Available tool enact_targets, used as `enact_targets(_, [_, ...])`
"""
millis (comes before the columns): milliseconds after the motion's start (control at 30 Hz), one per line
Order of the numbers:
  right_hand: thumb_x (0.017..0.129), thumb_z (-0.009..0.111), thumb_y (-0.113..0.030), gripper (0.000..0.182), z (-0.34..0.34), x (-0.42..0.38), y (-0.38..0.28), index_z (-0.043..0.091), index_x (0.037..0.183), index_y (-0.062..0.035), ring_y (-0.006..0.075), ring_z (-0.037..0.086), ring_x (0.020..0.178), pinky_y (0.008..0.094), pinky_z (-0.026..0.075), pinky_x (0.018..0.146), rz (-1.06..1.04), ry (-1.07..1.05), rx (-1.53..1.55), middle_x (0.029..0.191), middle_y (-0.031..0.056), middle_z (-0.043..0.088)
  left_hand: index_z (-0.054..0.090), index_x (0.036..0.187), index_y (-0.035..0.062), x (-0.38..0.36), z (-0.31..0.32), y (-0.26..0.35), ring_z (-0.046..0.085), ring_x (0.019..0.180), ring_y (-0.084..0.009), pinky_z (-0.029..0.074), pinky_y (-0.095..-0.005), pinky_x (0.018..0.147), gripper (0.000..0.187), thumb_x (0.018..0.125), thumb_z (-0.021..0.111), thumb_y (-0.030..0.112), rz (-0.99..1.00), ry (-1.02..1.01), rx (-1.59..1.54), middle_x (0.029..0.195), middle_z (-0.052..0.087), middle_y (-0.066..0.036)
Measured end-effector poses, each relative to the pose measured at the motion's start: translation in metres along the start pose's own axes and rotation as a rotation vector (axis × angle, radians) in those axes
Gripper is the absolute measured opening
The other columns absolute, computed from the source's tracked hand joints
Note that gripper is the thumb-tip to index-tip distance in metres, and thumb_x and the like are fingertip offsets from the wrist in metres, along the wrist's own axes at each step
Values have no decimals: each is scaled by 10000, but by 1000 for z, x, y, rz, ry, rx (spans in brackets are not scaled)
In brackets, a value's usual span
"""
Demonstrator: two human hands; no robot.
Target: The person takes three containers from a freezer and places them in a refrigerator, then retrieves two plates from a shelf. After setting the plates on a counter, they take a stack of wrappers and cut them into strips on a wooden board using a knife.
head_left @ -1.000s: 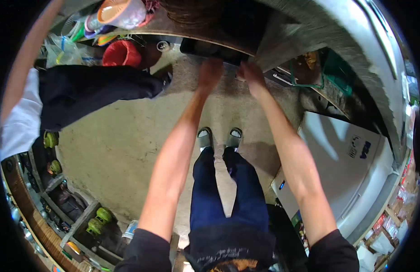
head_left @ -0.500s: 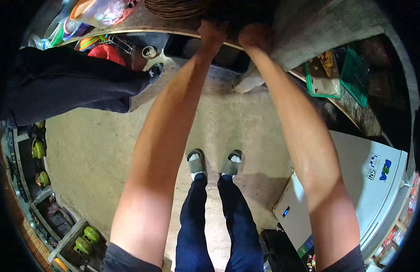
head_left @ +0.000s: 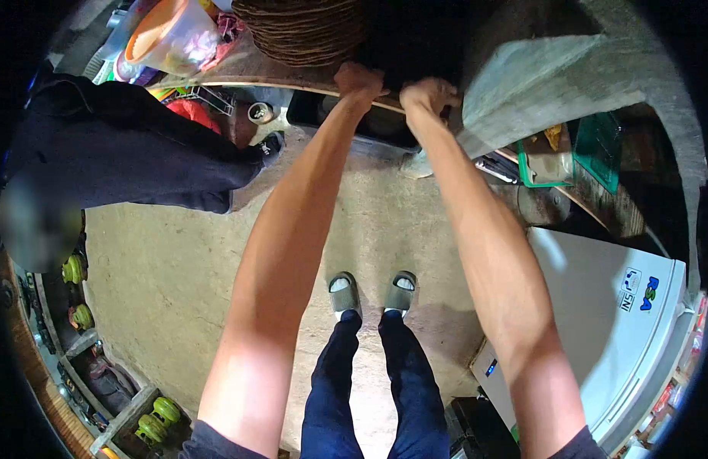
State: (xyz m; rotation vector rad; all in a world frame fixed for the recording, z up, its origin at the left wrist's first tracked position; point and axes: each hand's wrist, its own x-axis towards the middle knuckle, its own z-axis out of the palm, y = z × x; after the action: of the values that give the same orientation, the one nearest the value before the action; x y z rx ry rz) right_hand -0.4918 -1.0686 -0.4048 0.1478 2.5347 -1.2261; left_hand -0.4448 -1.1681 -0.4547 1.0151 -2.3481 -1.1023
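Both my arms reach forward to the edge of a wooden counter (head_left: 262, 79). My left hand (head_left: 360, 83) is closed at that edge, its fingers curled away from view. Close by on the right, my right hand (head_left: 429, 96) is also closed, with bent fingers partly in shadow. A very dark area lies between and beyond the hands, so whatever they grip cannot be made out. Just left of my left hand stands a brown woven basket-like stack (head_left: 300, 30). Below the counter edge, a black tub (head_left: 304, 109) is partly covered by my left forearm.
Another person in dark trousers (head_left: 132, 145) stands close on the left. A white refrigerator (head_left: 598, 298) is at the lower right, a concrete pillar (head_left: 537, 92) at the right of my hands. Plastic tubs (head_left: 170, 38) sit on the counter; green gas cylinders (head_left: 159, 421) stand lower left.
The view has tilted upward, so the counter, basket stack and both hands sit lower in the picture. The other person's head has come into view at left. My hands stay at the counter edge.
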Motion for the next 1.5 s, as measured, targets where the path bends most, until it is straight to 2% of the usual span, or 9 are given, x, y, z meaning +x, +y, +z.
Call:
enact_targets(33, [877, 752, -79, 888, 1, 1, 1, 120, 1427, 215, 568, 343, 1416, 540, 405, 1173, 3, -3, -37, 1501, 442, 213, 629, 985, -92, 3, -1, -4, 722, 822, -301, 672, -404, 742, 180, 926, 717, 54, -263, -46, -773, 964, 666, -210])
enact_targets(133, [909, 688, -47, 561, 11, 1, 18, 333, 1285, 173, 502, 538, 1287, 528, 522, 1053, 29, 92, 157, 1424, 396, 405, 610, 1062, -67, -9, -15, -20, 710, 830, -254, 669, -337, 718, 180, 914, 698, -17, -289, -249, -1119, 1019, 649, -202])
enact_targets(400, [993, 619, -198, 540, -46, -65, 32, 439, 1376, 137, 338, 728, 1061, 397, 593, 905, -3, -155, 391, 1360, 304, 564, 545, 1326, -18, -91, -72, -4, 626, 1121, -251, 605, -403, 925, 410, 954, 699, 59, -297, -121, -1054, 1216, 591, -159])
enact_targets(467, [1006, 622, -285, 532, -22, -59, 96, 472, 1371, 72, 358, 712, 1054, 441, 571, 907, -383, 87, 147, 1322, 267, 594, 449, 1441, 4, -122, -51, -80, 659, 946, -182, 618, -352, 802, 597, 933, 759, 62, 46, -75, -961, 1198, 651, -132])
enact_targets(533, [1012, 614, -389, 471, -66, -105, 94, 541, 1253, 9, 408, 656, 1008, 502, 508, 882, -294, 6, -10, 1130, 245, 638, 460, 1433, 9, -175, -122, 16, 649, 965, -163, 608, -364, 824, 540, 982, 732, 129, -406, -81, -1011, 1131, 672, -101])
enact_targets(767, [1026, 652, -245, 268, -253, -288, 61, 572, 1087, 4, 167, 654, 801, 352, 517, 705, -64, -248, 331, 830, 100, 649, 343, 1466, -53, -323, -238, 134, 708, 989, -233, 604, -399, 884, 614, 994, 702, 107, -615, -229, -686, 1077, 713, -187])
enact_targets(933, [992, 682, -99, 179, -376, -344, 22, 585, 1075, 27, 79, 643, 854, 254, 543, 741, 113, -222, 543, 924, 58, 676, 400, 1365, -34, -360, -276, 228, 721, 957, -225, 620, -414, 901, 485, 985, 692, 39, -571, -391, -937, 1071, 718, -207])
enact_targets(1233, [968, 743, -187, 219, -500, -198, -62, 659, 1047, -1, 89, 677, 828, 282, 538, 717, -302, 101, 601, 903, 61, 732, 486, 1314, 20, -242, -205, 430, 695, 955, -149, 581, -324, 902, 348, 1014, 659, 56, -119, -358, -952, 1070, 721, -117])
enact_targets(1500, [971, 713, -267, 317, -540, 27, -167, 722, 1093, 25, 253, 754, 890, 381, 570, 796, -504, 102, 375, 939, 160, 769, 473, 1389, -3, -80, -98, 526, 701, 947, -162, 609, -344, 862, 406, 1021, 638, 45, -163, -116, -1112, 1090, 700, -133])
